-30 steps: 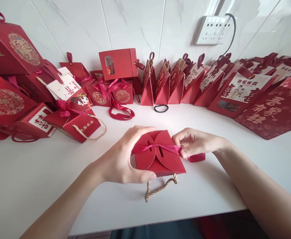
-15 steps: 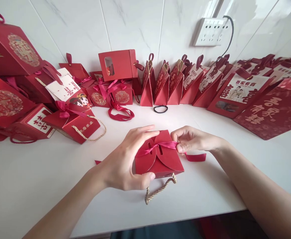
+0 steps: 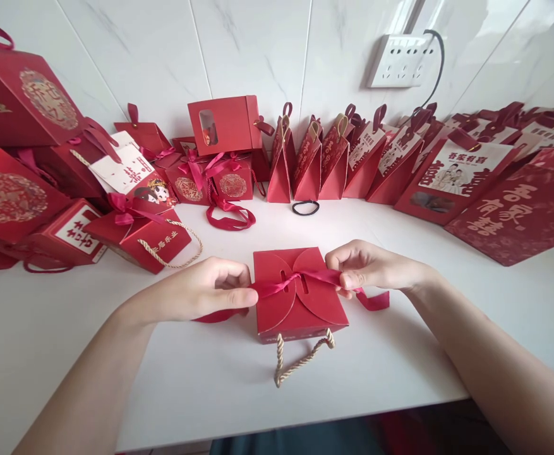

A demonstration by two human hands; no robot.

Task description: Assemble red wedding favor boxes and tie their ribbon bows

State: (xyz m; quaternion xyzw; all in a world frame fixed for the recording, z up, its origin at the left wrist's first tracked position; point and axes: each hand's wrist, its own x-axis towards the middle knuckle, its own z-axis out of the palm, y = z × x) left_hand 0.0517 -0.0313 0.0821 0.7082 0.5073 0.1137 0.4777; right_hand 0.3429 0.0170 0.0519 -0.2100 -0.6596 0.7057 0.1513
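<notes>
A red gift box (image 3: 321,309) with interlocking curved flaps sits on the white table in front of me. Through the slots in its top runs a dark pink ribbon (image 3: 277,287), crossed over at the middle. My left hand (image 3: 205,287) pinches one end of the ribbon at the box's left side, with a loose tail hanging below the fingers. On the right, my right hand (image 3: 369,265) is closed on the other end, and its tail (image 3: 375,300) lies past the fingers. A twisted gold cord handle (image 3: 300,368) droops from the box's front onto the table.
Finished-looking red boxes (image 3: 139,237) with bows are stacked at the left. Several triangular red boxes (image 3: 281,167) line the wall and continue to the right. A black hair tie (image 3: 306,208) lies behind the gift box. A power strip (image 3: 397,62) is on the tiled wall.
My left hand has let go of the box's side, moved left and taken the left ribbon end. The ribbon is now stretched between both hands; the right hand has barely moved.
</notes>
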